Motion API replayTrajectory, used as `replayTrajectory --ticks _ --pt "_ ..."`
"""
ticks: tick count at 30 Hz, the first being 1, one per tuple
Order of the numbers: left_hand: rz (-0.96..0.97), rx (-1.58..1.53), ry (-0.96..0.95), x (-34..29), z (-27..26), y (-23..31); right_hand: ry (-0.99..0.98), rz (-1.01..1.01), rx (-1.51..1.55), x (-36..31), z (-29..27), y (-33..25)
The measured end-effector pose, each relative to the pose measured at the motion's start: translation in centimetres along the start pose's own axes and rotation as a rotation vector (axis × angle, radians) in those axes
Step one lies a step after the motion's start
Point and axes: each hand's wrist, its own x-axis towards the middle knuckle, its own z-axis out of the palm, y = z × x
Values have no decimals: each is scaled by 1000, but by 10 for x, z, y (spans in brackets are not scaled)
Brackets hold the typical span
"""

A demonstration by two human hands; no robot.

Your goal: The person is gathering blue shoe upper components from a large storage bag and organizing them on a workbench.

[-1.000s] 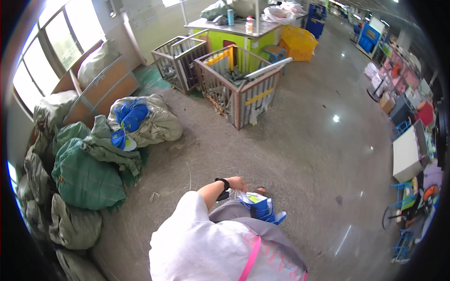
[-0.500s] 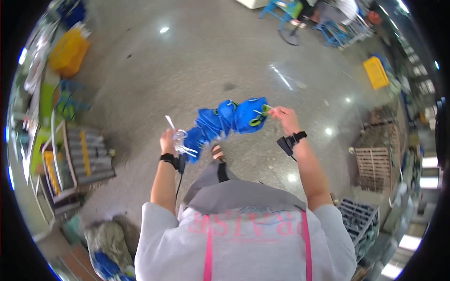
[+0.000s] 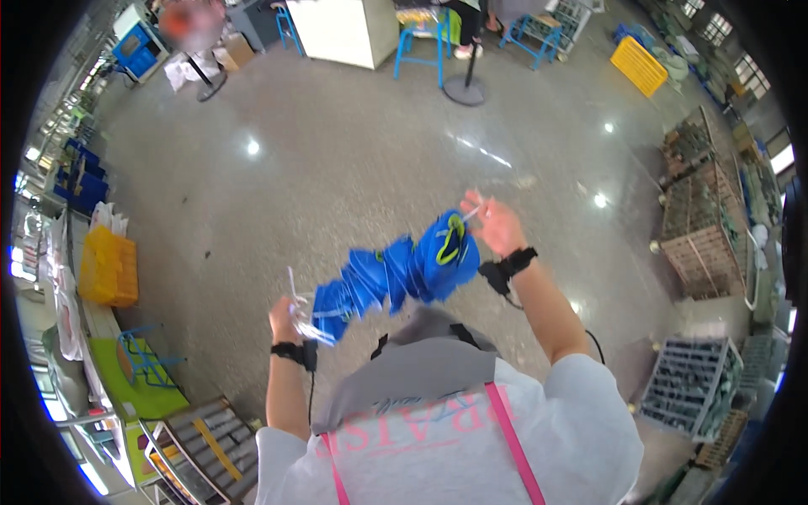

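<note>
A long bundle of bright blue fabric pieces (image 3: 383, 273) hangs between my hands above the floor, crossed with thin white strings and showing lime-green edging at its right end. My left hand (image 3: 284, 321) is closed on a bunch of white strings (image 3: 307, 326) at the bundle's lower left end, with loose string tails sticking out. At the upper right end, my right hand (image 3: 495, 225) has a white string (image 3: 473, 212) caught between its curved fingers, just off the green-edged fabric. Dark straps with small black boxes sit on both wrists.
Grey concrete floor (image 3: 337, 151) spreads ahead. On the left stand a yellow crate (image 3: 109, 265), a blue stool (image 3: 147, 358) and a metal-framed cart (image 3: 210, 450). Wooden crates (image 3: 703, 227) and a grey rack (image 3: 690, 387) line the right. People, blue stools and a white cabinet (image 3: 345, 29) are farther off.
The view has tilted up and turned, bringing in the white cabinet and another person. My right hand's fingers have loosened somewhat around the string, and the bundle's right end has turned toward it.
</note>
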Motion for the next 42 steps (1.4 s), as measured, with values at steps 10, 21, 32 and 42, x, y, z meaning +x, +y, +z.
replayTrajectory --ticks 10,21,32,42 --pt "74 131 221 164 10 42 -85 481 -515 246 75 27" --pt "54 448 43 417 133 200 -266 894 -665 567 142 63" --pt "466 964 -186 741 276 488 -94 686 -312 881 131 -26" --pt "1155 1026 -57 925 502 877 -276 156 -385 1207 196 -257"
